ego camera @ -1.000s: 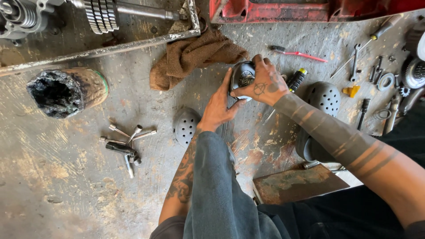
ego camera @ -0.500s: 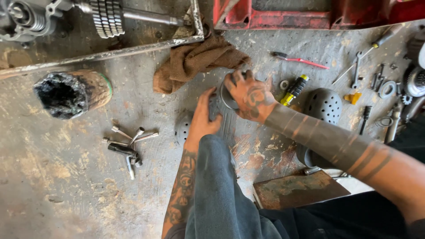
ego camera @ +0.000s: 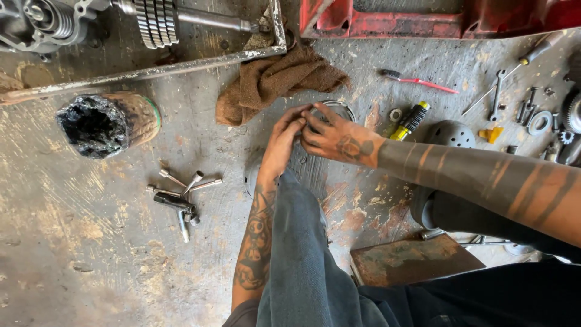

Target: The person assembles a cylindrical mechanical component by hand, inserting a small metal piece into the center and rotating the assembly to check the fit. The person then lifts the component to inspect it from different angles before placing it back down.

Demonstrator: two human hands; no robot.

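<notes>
Your left hand and right hand meet over the concrete floor, fingertips together, both grasping a round metal part. Only its shiny rim shows, peeking out just above your right knuckles, w/ the rest hidden under both hands, so can't tell its full shape. It sits btwn your two hands, at the fingers, not in the palms. Left fingers curl in on its left side; right hand lies across the top, fingers bent over it.

Just above the part, touching or nearly so: a crumpled brown rag. Right of your right hand, near it, a screwdriver w/ yellow-black handle, then a perforated dark dome cover. A red-handled tool lies further up. Left of your left forearm, well apart: cluster of sockets and T-wrenches, plus a grimy cylinder full of black gunk. Gear shaft up top, loose wrenches and washers far right
</notes>
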